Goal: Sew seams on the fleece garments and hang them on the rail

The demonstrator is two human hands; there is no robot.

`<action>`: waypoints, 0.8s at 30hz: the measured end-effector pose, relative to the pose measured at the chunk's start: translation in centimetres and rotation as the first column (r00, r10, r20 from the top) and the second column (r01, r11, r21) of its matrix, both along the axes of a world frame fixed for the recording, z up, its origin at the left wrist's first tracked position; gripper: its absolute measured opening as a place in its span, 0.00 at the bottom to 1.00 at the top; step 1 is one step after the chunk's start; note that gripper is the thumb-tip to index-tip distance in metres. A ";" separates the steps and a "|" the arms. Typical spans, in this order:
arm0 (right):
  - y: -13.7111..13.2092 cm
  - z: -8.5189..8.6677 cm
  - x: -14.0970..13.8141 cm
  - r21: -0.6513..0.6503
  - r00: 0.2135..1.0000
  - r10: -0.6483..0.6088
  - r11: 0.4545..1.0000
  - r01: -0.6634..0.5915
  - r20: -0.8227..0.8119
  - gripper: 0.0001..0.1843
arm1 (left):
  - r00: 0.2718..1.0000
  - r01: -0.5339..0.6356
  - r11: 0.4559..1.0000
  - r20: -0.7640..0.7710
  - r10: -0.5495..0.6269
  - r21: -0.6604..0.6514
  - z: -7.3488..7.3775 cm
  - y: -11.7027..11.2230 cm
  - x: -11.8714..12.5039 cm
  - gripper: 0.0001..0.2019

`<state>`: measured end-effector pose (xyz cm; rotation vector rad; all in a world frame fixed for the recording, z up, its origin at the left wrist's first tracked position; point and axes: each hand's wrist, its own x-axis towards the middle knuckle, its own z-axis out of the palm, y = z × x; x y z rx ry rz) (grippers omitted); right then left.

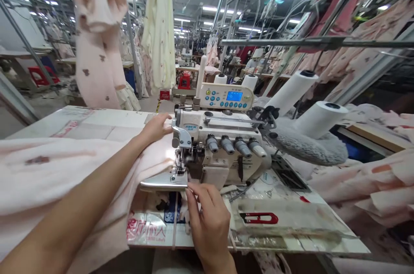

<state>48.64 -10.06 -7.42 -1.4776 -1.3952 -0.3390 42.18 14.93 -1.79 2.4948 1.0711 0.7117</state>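
An overlock sewing machine (223, 136) stands in front of me, its lamp lighting the needle area. Pale pink printed fabric (106, 166) drapes over the table's left side and runs up to the presser foot (180, 166). My left hand (157, 127) reaches over the fabric to the back of the machine head, its fingers curled at the fabric's far edge; the head partly hides the fingertips. My right hand (210, 218) is closed, thumb and fingertips pinched together at the front right corner of the metal cloth plate (164, 181). What they pinch is too small to make out.
Red-handled thread snips (258, 218) lie on the table's right side. White thread cones (323, 119) stand behind, near a control panel (226, 96) with a lit screen. Garments (100, 50) hang at back left. More pink fabric (384, 188) is piled on the right.
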 end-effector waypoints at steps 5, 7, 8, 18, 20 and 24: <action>-1.1 0.1 -1.6 -0.027 0.997 0.071 0.997 -0.071 0.016 0.07 | 0.980 -0.182 0.979 -0.092 0.174 -0.089 1.0 0.6 -0.3 0.19; -1.4 0.0 -2.1 -0.055 0.993 0.116 0.992 -0.116 -0.003 0.07 | 0.970 -0.237 0.963 -0.084 0.227 -0.128 1.0 0.2 -1.9 0.18; -1.6 -0.2 -2.4 -0.068 0.991 0.136 0.988 -0.137 -0.017 0.08 | 0.969 -0.244 0.958 -0.068 0.236 -0.148 0.8 -0.3 -3.0 0.18; 0.1 -2.4 -3.6 -0.235 0.785 0.200 0.886 -0.401 -0.586 0.19 | 0.939 0.082 0.877 0.331 0.091 -0.473 -0.6 -13.3 -14.0 0.23; 0.6 -2.6 -3.8 -0.159 0.588 0.197 0.853 -0.497 -0.785 0.27 | 0.837 0.343 0.666 0.537 0.103 -0.662 -1.2 -16.5 -13.5 0.27; 0.7 -2.4 -4.2 0.164 0.010 0.200 0.830 -0.532 -0.980 0.27 | 0.733 0.615 0.302 0.669 0.120 -0.728 -2.9 -20.3 -10.9 0.29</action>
